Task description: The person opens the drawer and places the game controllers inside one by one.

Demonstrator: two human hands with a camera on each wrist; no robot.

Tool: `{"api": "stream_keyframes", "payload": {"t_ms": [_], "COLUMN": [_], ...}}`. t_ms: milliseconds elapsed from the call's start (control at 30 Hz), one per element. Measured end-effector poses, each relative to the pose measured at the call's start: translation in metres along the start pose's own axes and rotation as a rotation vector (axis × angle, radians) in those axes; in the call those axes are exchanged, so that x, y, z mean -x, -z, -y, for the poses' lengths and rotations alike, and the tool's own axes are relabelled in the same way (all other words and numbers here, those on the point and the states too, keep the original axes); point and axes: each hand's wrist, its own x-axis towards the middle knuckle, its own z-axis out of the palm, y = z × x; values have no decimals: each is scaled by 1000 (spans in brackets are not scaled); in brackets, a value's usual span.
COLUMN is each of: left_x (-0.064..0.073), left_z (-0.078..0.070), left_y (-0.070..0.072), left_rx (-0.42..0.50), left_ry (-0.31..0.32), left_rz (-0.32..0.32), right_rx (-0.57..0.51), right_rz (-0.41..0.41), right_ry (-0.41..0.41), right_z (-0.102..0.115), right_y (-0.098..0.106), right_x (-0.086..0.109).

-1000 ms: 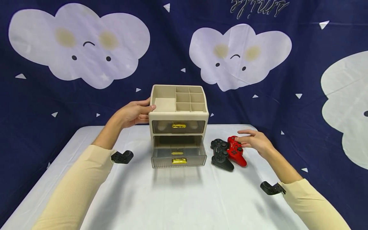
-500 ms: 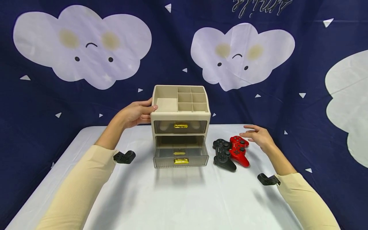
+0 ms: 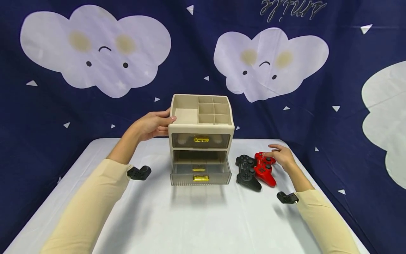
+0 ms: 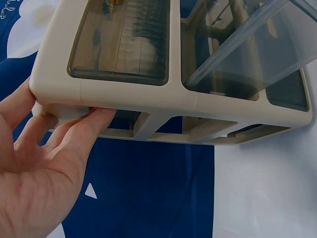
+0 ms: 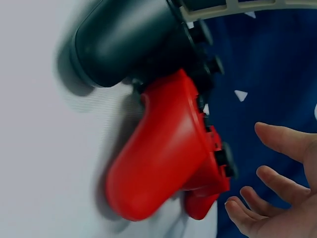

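Observation:
A cream desktop drawer organizer [image 3: 201,128] stands at the middle of the table's far side, its lower clear drawer [image 3: 185,180] pulled out and its upper drawer [image 3: 184,140] closed. My left hand [image 3: 148,127] grips its left side, thumb over the top rim and fingers against the side openings, as the left wrist view shows. To the right lie a black game controller [image 3: 245,173] and, partly against it, a red game controller [image 3: 264,171]. Close to the red one, my right hand [image 3: 283,156] hovers with fingers spread; the right wrist view [image 5: 285,198] shows a gap between them.
A white cloth covers the table [image 3: 206,225]. Behind it hangs a dark blue curtain [image 3: 190,53] printed with clouds. Divided compartments [image 3: 214,109] top the organizer. The pulled-out drawer juts toward the front, just left of the black controller.
My right hand lifted back slightly from the red controller, then came left and down close over it again. My left hand keeps its grip. The whole view has shifted slightly.

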Motion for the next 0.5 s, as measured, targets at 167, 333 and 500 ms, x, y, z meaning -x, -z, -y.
{"api": "stream_keyframes", "payload": {"t_ms": [167, 333, 500], "left_x": [0, -1, -1], "left_z": [2, 0, -1], "left_y": [0, -1, 1], "left_rx": [12, 0, 13], "left_ry": [3, -4, 1], "left_rz": [6, 0, -6], "right_rx": [16, 40, 77], "right_rz": [-3, 13, 66], "right_ry": [-33, -69, -90], "right_z": [-7, -15, -21], "right_y": [-9, -15, -21], "right_x": [-2, -6, -11]}}
